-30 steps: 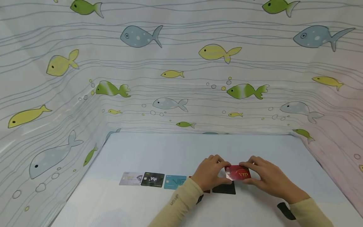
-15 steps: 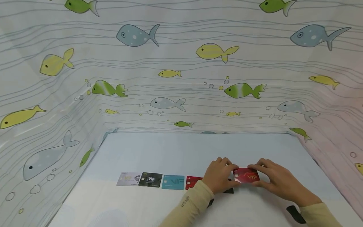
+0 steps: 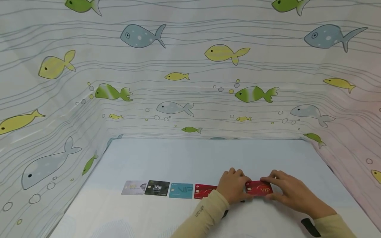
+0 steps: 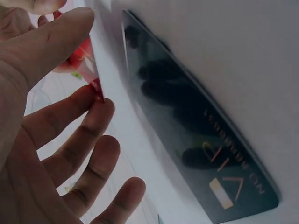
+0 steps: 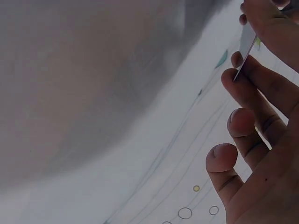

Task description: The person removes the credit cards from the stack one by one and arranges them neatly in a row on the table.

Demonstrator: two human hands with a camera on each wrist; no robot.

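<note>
Both hands hold a red VIP card [image 3: 259, 188] at the right end of a row of cards. My left hand [image 3: 233, 185] pinches its left edge between thumb and fingers, while the right hand [image 3: 293, 191] pinches the opposite edge. In the left wrist view, a dark card with gold lettering [image 4: 187, 126] lies on the table beside the left hand; the head view hides most of it behind that hand. The red card appears thin and edge-on in the right wrist view [image 5: 245, 58]. Whether its lower edge touches the table I cannot tell.
Leftward along the row lie another red card [image 3: 202, 191], partly covered by the left hand and sleeve, a teal card [image 3: 180, 191], a black Vip card [image 3: 157, 190] and a silver card [image 3: 131, 187]. Fish-patterned sheeting [image 3: 190, 96] surrounds the white table [image 3: 178, 158].
Both hands have carried the red VIP card to the right, past the dark card, and then lowered it closer to the table. The head view has shifted slightly. The other cards stay in place.
</note>
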